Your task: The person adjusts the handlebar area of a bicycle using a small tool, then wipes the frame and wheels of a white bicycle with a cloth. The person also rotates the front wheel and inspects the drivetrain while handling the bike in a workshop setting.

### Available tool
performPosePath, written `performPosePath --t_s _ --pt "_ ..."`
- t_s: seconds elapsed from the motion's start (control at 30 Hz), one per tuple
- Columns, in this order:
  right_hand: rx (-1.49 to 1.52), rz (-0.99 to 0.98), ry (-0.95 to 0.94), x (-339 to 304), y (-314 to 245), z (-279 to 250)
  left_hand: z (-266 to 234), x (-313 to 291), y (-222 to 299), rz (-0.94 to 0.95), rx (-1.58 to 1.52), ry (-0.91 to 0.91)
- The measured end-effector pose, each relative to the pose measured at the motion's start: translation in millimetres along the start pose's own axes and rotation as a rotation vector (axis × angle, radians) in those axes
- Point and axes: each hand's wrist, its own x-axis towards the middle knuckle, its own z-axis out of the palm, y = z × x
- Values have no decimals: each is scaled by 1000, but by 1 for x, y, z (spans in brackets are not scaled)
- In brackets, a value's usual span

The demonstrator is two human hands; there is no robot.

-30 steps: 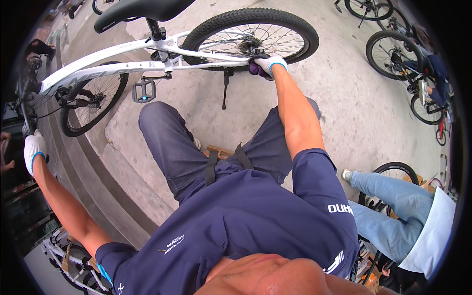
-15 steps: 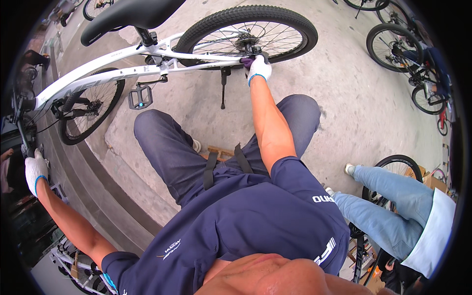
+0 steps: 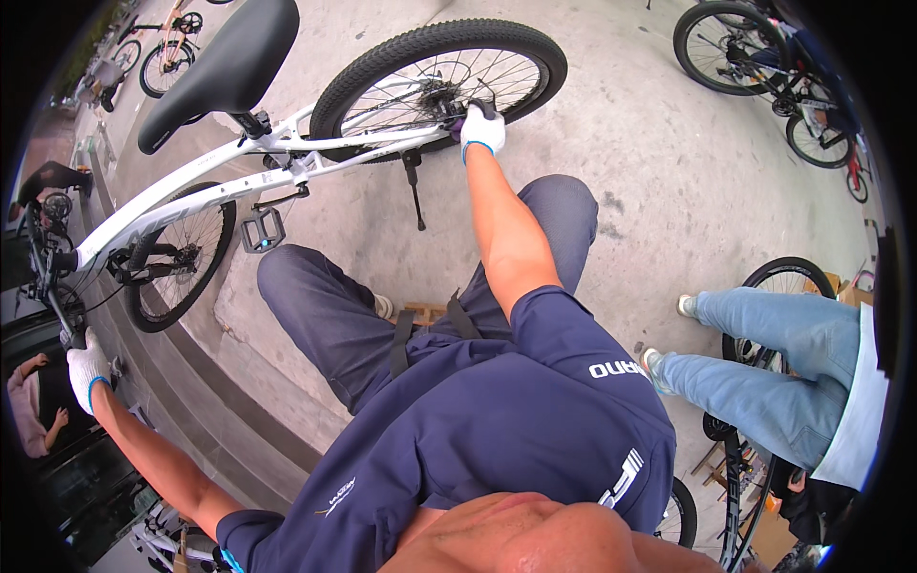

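A white bicycle with a black saddle stands tilted in front of me. At the far left my left hand, in a white knitted glove with a blue cuff, is closed around the end of the handlebar. My right hand, gloved alike, is at the rear wheel, beside the hub and the frame's rear end. Its fingers are bent and partly hidden; something purple shows by them. The kickstand points down, and the near pedal hangs by my left knee.
Steps run along the left. A person in light blue jeans stands at the right beside another bicycle. More bicycles are parked at the far right and far left. I sit low on a wooden seat.
The bicycle has shifted left and down in view, its saddle showing more from above. My hands have stayed at the handlebar and rear hub. The handlebar area shows more fully.
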Motion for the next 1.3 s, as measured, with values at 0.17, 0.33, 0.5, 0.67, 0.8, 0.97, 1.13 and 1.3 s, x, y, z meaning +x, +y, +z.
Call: performPosePath --t_s 0.17,0.33,0.5,0.67,0.8,0.97,1.13,1.3 --pt "321 416 68 -20 2 -30 -34 -64 27 247 -172 400" --pt "424 -273 -260 -43 -111 -76 -51 -134 100 602 -799 473" --pt "-68 -713 -72 -1 -218 -127 -50 -212 193 894 -1355 9" --pt "-633 -709 61 28 -266 -108 -24 -329 314 1128 -1618 -1111" --pt "-461 -1361 -190 -36 -244 -45 -1 -408 432 1223 -1478 -1775" --pt "-474 -1735 -621 -61 -243 -15 30 -418 507 1128 -1196 -1963" --pt "-345 -1381 -637 -43 -249 -24 70 -390 543 952 -1118 -2036" --pt "-368 -1097 -668 -57 -280 -53 74 -396 543 558 -1262 -2332"
